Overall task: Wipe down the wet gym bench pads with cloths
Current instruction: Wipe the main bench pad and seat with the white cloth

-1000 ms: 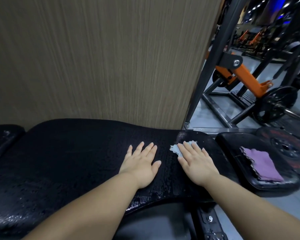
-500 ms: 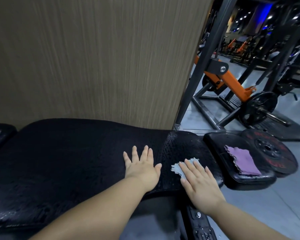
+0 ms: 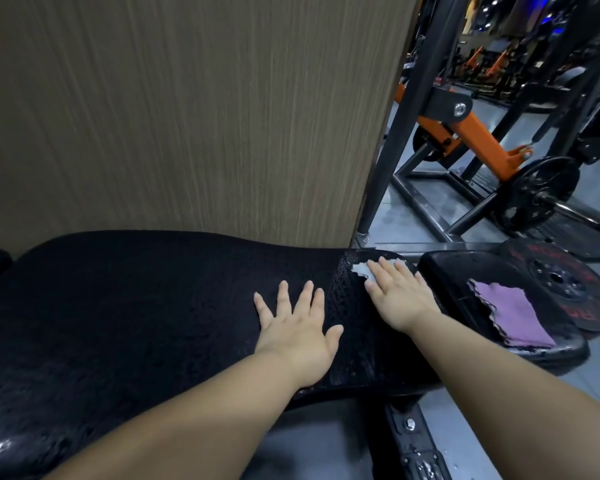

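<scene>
Bench pad [image 3: 136, 306], black and beaded with water, runs along a wood-grain wall [image 3: 187, 116]. The seat pad [image 3: 447, 271] beside it carries a purple cloth [image 3: 510, 315]. The left hand [image 3: 298, 330] rests flat on the pad with its fingers spread. The right hand [image 3: 399, 296] presses a pale cloth [image 3: 361, 270] onto the pad's far right end with straight fingers.

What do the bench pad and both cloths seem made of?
Bench pad: black vinyl-like upholstery, glossy, beaded with droplets. Pale cloth under the right hand: thin soft fabric with a wavy edge, possibly microfibre. Purple cloth: matte fabric, scalloped edge, likely microfibre too.

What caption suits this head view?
Right hand presses pale cloth on wet bench pad; left hand rests flat nearby.
</scene>
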`<state>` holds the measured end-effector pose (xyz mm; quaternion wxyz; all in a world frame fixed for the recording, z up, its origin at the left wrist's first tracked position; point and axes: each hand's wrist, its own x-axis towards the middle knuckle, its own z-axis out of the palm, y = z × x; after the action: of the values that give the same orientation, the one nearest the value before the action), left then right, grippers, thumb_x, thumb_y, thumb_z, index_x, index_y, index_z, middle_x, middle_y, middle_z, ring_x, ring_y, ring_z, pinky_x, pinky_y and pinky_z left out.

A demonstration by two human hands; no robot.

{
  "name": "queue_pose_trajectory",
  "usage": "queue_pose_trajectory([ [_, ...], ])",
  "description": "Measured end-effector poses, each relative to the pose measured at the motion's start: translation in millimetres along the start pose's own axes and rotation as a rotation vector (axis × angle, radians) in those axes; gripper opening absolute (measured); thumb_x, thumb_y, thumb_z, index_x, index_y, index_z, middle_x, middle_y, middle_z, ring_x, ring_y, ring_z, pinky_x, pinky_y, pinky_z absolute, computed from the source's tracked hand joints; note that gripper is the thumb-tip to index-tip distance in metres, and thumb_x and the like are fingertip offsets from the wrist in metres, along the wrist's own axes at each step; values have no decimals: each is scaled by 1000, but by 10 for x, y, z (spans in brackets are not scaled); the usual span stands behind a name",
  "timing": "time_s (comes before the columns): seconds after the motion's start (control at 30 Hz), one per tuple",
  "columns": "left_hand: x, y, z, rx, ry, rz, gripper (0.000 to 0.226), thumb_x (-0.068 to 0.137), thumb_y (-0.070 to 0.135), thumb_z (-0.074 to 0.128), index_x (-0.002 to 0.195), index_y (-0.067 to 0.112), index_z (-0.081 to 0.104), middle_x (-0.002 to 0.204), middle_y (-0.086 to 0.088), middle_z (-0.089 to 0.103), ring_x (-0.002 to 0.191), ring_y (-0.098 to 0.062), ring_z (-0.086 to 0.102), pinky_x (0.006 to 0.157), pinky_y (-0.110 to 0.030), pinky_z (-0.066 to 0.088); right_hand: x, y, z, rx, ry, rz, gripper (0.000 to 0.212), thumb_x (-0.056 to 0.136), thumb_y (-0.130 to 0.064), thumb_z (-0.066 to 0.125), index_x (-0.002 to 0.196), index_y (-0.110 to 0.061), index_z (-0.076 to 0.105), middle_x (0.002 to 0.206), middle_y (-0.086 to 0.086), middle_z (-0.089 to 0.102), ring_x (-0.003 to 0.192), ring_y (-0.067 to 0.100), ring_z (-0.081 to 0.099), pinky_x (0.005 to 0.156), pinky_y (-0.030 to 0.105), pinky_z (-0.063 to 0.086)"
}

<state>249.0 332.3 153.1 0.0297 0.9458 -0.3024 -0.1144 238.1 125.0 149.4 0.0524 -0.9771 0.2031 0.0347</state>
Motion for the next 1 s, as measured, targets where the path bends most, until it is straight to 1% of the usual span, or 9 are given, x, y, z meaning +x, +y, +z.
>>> queue_pose_trajectory([
  [0.23,143,7,13,5,28,65,66,100,57,11,155,24,-7,161,8,-16,146,-31,-23,111,-66,-15,547,81,-17,34,9,58,55,100,-47,17,153,-33,16,161,-9,11,148,16,5,120,44,4],
  [0.47,187,-2,6,13,23,81,65,100,57,11,155,27,-7,161,10,-17,146,-27,-24,111,-64,-16,813,188,-56,139,-12,96,55,99,-51,18,149,-32,29,157,-8,26,145,16,19,119,39,13],
  [0.57,186,-4,-4,1,26,86,65,100,56,12,155,27,-6,161,10,-15,146,-27,-23,112,-63,-16,739,209,-63,148,-8,103,55,99,-51,20,151,-32,26,158,-8,23,145,16,18,119,38,13],
  [0.73,162,-12,-13,-15,25,83,63,101,55,12,155,28,-5,162,10,-13,147,-25,-20,112,-62,-16,436,284,-30,142,-5,137,58,99,-50,20,153,-32,16,161,-9,10,148,17,9,120,38,9],
  [0.83,117,-23,-17,-29,33,90,61,102,52,13,155,28,-2,162,10,-10,148,-24,-18,114,-60,-15,190,347,62,106,10,148,63,95,-52,9,153,-29,15,162,-5,7,148,19,6,121,38,8],
  [0.9,68,-42,-14,-36,38,98,59,102,51,13,155,28,-1,163,10,-8,148,-22,-16,115,-58,-13,69,457,195,34,4,144,79,84,-58,-7,151,-27,20,162,-3,6,148,21,5,120,41,12],
  [0.93,31,-64,-4,-37,39,102,59,102,50,13,155,28,0,163,11,-8,149,-21,-15,116,-57,-13,12,497,250,10,8,151,85,79,-60,-11,149,-27,21,162,-2,6,148,22,5,118,42,14],
  [0.97,-14,-90,2,-38,41,105,58,103,50,13,155,28,0,163,11,-7,149,-20,-14,116,-56,-12,-84,483,251,-1,21,165,83,79,-59,-10,149,-27,21,162,-2,7,148,22,5,118,43,15],
  [1.0,-68,-124,12,-39,46,108,58,103,49,14,155,29,1,163,11,-6,149,-19,-14,117,-55,-12,-220,430,218,12,38,191,76,84,-58,-5,150,-28,20,162,-2,8,148,22,6,118,43,15],
])
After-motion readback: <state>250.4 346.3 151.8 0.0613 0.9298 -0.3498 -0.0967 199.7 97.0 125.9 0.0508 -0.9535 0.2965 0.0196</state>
